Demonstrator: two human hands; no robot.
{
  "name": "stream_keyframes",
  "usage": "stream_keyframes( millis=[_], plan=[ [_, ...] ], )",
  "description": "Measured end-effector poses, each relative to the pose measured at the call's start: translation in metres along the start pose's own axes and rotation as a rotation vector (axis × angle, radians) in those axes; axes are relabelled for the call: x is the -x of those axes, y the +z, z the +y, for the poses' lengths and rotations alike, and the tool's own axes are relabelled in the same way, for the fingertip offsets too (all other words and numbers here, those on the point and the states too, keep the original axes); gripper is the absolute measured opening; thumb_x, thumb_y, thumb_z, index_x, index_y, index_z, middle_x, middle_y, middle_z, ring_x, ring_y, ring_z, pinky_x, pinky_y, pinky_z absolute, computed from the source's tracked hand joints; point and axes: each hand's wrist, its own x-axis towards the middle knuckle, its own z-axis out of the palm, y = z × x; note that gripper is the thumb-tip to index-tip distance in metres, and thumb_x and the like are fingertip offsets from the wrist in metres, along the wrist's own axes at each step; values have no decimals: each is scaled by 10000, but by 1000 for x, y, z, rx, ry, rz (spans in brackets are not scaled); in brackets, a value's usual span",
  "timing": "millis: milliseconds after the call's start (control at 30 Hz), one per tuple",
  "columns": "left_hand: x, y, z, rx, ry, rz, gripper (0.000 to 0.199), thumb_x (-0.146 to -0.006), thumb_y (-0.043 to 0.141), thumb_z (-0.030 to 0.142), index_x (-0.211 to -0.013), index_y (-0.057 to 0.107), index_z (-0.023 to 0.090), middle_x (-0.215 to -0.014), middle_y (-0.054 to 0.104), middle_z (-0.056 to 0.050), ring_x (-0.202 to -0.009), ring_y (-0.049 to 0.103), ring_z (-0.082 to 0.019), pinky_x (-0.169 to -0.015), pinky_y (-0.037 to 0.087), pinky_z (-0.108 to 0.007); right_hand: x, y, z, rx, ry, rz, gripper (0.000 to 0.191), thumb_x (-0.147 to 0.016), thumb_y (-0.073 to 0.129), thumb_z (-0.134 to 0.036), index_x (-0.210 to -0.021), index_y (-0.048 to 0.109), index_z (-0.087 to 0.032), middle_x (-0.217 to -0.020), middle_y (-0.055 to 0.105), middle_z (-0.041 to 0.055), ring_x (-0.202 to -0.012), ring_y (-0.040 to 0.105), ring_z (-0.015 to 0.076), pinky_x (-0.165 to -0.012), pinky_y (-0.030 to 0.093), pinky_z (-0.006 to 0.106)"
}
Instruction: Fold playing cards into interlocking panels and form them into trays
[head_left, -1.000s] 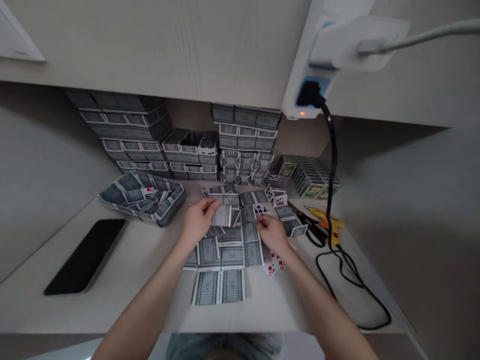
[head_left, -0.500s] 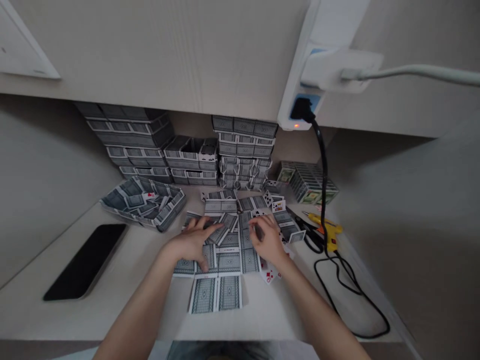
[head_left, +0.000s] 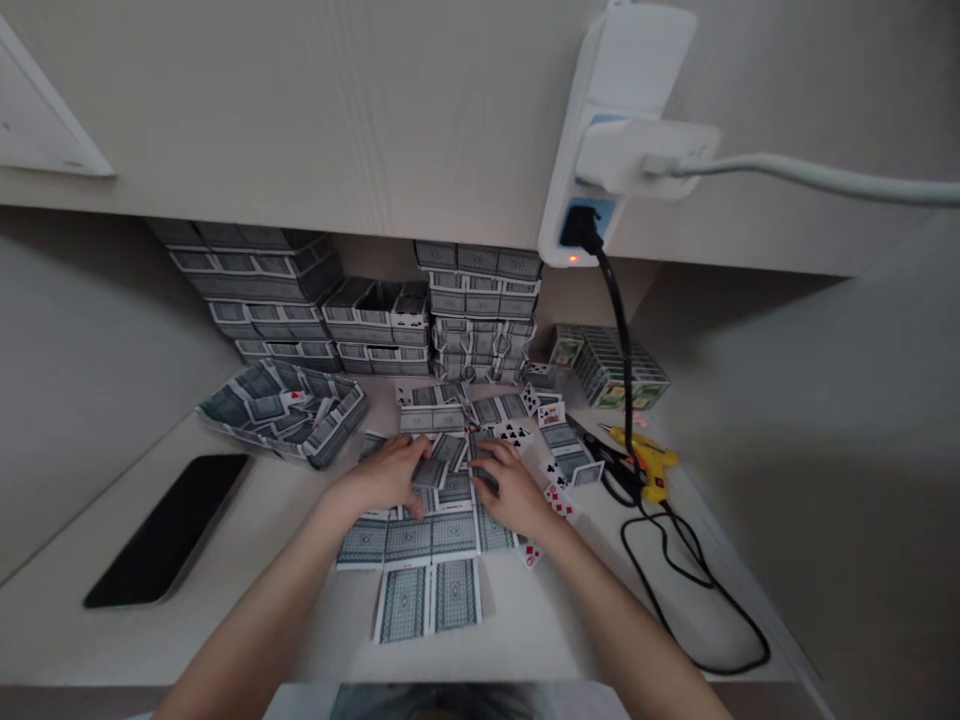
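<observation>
L hand (head_left: pixel 390 475) spreads thumb & fingers round a small card (head_left: pixel 430 474) just to its R, long axis approx L–R; can't tell if gripped. R hand (head_left: pixel 510 490), farther off, curls over a card strip (head_left: pixel 495 532) running front–back, grip unclear too. Tilted card (head_left: pixel 451 450) sits btwn, partly in the way. Card tray (head_left: pixel 330 442) L, glue gun (head_left: pixel 654 468) R, card stacks (head_left: pixel 484 300) behind

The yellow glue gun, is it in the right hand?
No, the yellow glue gun lies on the desk, and the right hand is at the playing cards.
</observation>
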Motion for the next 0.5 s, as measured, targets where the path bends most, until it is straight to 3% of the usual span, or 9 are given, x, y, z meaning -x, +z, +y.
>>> stream_keyframes(
  millis=[133, 233, 333, 500],
  plan=[
    [4, -3, 6, -11, 49, -1, 623, -517, 654, 397, -1067, 424, 217, -1081, 442, -68, -974, 486, -232, -822, 389, -299, 0, -2, -3, -1, -6, -7, 233, -744, 506, -140, -959, 584, -181, -1092, 488, 90, -1129, 351, 206, -942, 337, 384],
    [5, -5, 11, -61, 116, -30, 816, -532, 629, 375, -1253, 261, 267, -1273, 290, -86, -1105, 406, -274, -878, 362, -330, 0, -1, -2, -10, -12, -12, 236, -739, 510, -137, -956, 584, -193, -1078, 498, 87, -1122, 361, 213, -932, 344, 403],
    [-1, -7, 16, -120, 171, -98, 962, -492, 634, 309, -1311, 130, 310, -1360, 172, -85, -1172, 327, -322, -866, 368, -354, 0, 1, 0, -13, -24, -6, 236, -733, 512, -132, -950, 585, -185, -1057, 512, 87, -1110, 373, 210, -928, 350, 397],
    [-16, -8, 23, -138, 206, -173, 950, -407, 670, 298, -1265, 263, 268, -1309, 267, -102, -1057, 445, -308, -825, 390, -347, -1, 2, 0, -48, -31, 36, 193, -737, 487, -105, -862, 606, -193, -951, 569, 70, -1060, 424, 202, -893, 379, 388]
  ],
)
